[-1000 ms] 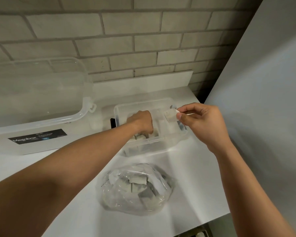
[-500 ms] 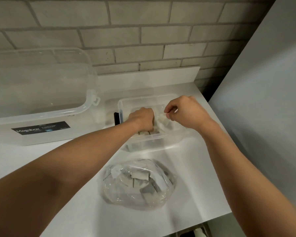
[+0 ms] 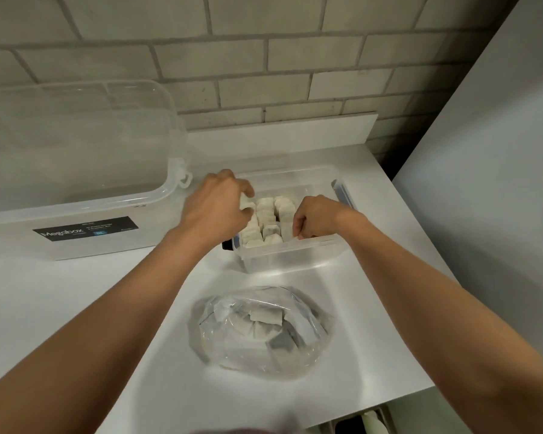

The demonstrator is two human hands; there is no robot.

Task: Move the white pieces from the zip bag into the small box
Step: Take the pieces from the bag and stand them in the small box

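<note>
left hand (image 3: 217,205): over the box's left end, back of hand up. Fingers (image 3: 248,192) curl down into the box, with one white piece pinched between forefinger and thumb.
right hand (image 3: 318,216): at the box's near-right part, knuckles up. Fingers are clenched, tips down on the rightmost row by the near wall. Can't tell if they grasp a piece or only press on it.
box (image 3: 292,256): small, clear, lid off. Sits on the desk towards the back, right of the big box. A dark latch shows at each end.
pieces (image 3: 268,219): off-white blocks packed upright in rows inside the box, between the two hands. More lie in the bag.
bag (image 3: 264,355): clear zip bag, crumpled, on the desk in front of the box and apart from it, between the two forearms. Its pieces are heaped loosely, some white, a few in grey shadow. Can't make out where the zip is.
big box (image 3: 85,170): clear tub left of the box, back against the wall, with a black "Megabox" label on its near face. The white clip at its right end is near the left hand, not touching.
desk (image 3: 76,308): white, glossy, carries both boxes and the bag.
wall (image 3: 264,57): grey brick behind the desk, with a low white upstand along its foot.
panel (image 3: 483,198): plain grey, stands along the desk's right side.
</note>
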